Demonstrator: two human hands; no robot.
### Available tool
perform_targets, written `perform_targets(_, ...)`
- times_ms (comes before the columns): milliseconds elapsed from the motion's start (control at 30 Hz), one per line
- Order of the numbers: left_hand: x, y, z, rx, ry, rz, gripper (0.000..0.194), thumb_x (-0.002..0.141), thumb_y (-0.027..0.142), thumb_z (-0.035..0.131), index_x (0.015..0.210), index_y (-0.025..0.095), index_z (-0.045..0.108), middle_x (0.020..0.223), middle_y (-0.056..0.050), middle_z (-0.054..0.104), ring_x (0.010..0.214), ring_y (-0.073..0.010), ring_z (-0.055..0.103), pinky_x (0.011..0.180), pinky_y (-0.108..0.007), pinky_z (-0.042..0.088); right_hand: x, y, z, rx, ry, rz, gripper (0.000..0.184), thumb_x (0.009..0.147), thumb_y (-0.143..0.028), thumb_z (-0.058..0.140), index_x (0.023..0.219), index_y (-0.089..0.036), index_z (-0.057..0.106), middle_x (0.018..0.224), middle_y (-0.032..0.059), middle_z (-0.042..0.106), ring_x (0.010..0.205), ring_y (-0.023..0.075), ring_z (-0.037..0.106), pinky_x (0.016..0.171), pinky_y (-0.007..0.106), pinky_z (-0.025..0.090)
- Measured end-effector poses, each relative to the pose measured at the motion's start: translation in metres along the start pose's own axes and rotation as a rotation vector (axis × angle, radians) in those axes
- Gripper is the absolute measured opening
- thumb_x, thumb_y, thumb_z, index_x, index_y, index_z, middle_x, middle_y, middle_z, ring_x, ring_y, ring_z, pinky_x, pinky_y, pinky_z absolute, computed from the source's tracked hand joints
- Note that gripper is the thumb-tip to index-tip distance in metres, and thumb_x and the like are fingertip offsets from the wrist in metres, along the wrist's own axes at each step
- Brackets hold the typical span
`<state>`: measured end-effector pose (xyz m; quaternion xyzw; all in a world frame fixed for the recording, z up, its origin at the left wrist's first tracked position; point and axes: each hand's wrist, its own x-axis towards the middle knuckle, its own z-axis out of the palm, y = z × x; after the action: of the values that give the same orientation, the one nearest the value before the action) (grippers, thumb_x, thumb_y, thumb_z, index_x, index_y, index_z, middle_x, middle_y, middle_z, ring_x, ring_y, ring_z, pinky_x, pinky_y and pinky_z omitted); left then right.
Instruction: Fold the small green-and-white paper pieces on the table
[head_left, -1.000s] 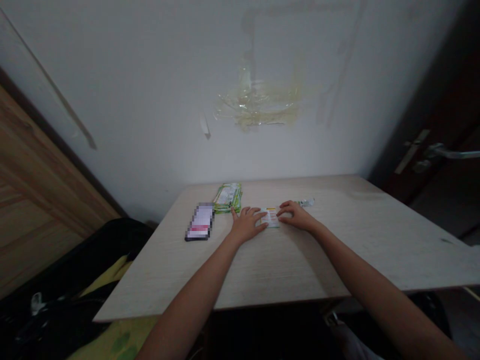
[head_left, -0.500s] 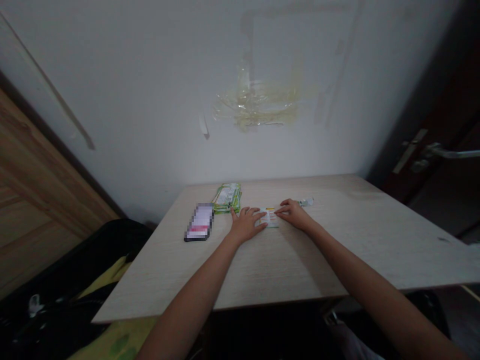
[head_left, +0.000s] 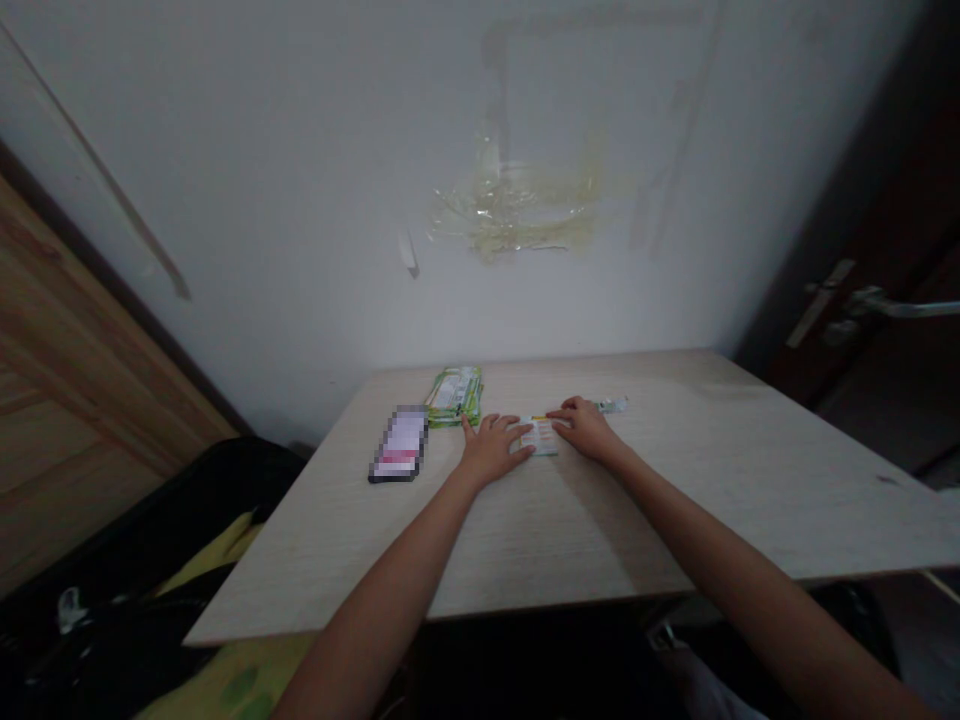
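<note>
A small printed packet (head_left: 538, 437), white with green and a yellow edge, lies flat on the table between my hands. My left hand (head_left: 491, 450) rests with spread fingers, its fingertips on the packet's left side. My right hand (head_left: 585, 428) touches the packet's upper right edge, fingers stretched out. Behind my left hand sits a stack of green and white packets (head_left: 454, 395). Just beyond my right hand lies a crumpled clear and green wrapper piece (head_left: 613, 405), partly hidden by the hand.
A phone (head_left: 400, 444) with its screen lit lies left of my left hand on the pale wooden table (head_left: 540, 540). The wall (head_left: 315, 200) with old tape (head_left: 525, 215) rises behind the table. A dark door with a handle (head_left: 900, 305) is at the right.
The fingers of my right hand have shifted slightly, reaching a little further left and up along the packet's edge. My left hand stays in place.
</note>
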<state>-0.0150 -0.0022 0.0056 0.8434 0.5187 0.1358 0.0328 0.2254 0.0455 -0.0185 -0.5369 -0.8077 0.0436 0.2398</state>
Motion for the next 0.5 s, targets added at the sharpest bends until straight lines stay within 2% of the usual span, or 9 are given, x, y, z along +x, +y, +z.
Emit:
perform_targets(267,0.000,0.000,0.000,0.015,0.005,-0.012,0.050,0.092,0.063,0.045,0.137,0.044,0.052,0.147,-0.001,0.051,0.138,-0.0332,0.037,0.112,-0.076,0.004,-0.007,-0.005,0.003,-0.025,0.026,-0.004,0.038,0.092,-0.031,0.057,0.128,-0.024,0.066,0.124,0.0142,0.058,0.115,0.0286,0.054,0.103,0.045,0.042)
perform_targets(400,-0.001,0.001,-0.002,0.040,0.039,-0.030,0.049,0.091,0.063,0.048,0.133,0.039,0.057,0.141,-0.004,0.055,0.136,-0.0334,0.037,0.112,-0.076,0.004,-0.010,-0.005,-0.001,0.102,0.036,-0.143,0.029,0.088,-0.031,0.063,0.115,-0.025,0.073,0.128,0.0117,0.059,0.118,0.0270,0.054,0.104,0.046,0.042)
perform_targets(500,-0.002,0.001,-0.004,0.057,0.072,-0.030,0.047,0.091,0.062,0.048,0.128,0.037,0.062,0.134,-0.005,0.059,0.133,-0.0333,0.039,0.112,-0.076,0.003,-0.011,-0.008,-0.003,0.215,-0.020,-0.269,0.022,0.087,-0.034,0.067,0.106,-0.027,0.076,0.128,0.0085,0.062,0.119,0.0255,0.055,0.106,0.046,0.041)
